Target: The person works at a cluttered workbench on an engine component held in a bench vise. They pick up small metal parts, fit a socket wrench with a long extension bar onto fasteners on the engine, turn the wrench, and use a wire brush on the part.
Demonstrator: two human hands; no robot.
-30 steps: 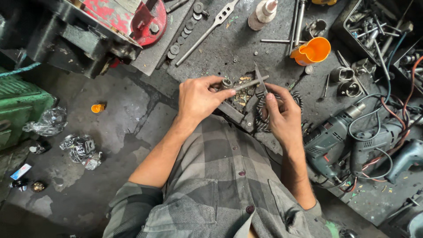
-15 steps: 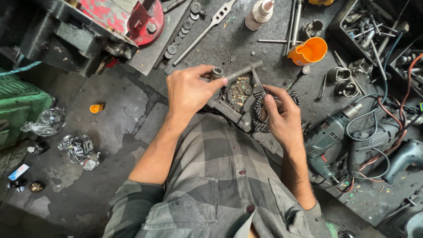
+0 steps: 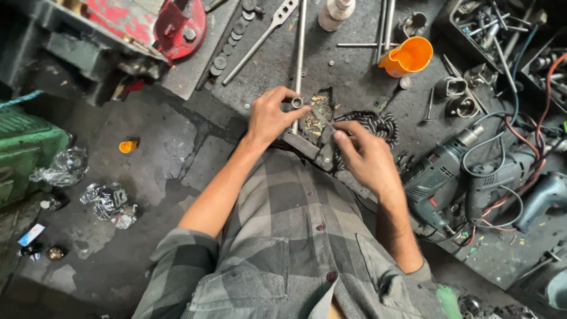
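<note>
Left hand in the head view was closed in a pinch: thumb and forefinger gripped a small metal ring at the near end of a long steel rod. That rod ran straight away from the person across the dark, grimy desk. Right hand lay just beside the left, fingers curled down onto a dark metal bar at the desk's near edge; whether it truly gripped the bar could not be told. A coiled black chain lay touching the right hand's far side. Between the two hands sat a small heap of metal scraps.

Farther out on the desk stood an orange funnel, with a long flat wrench well to its left. Two grey power drills with tangled cords lay to the right of the right hand. A red machine part sat at the upper left. On the floor to the left lay a small orange cap and crumpled foil wrappers.
</note>
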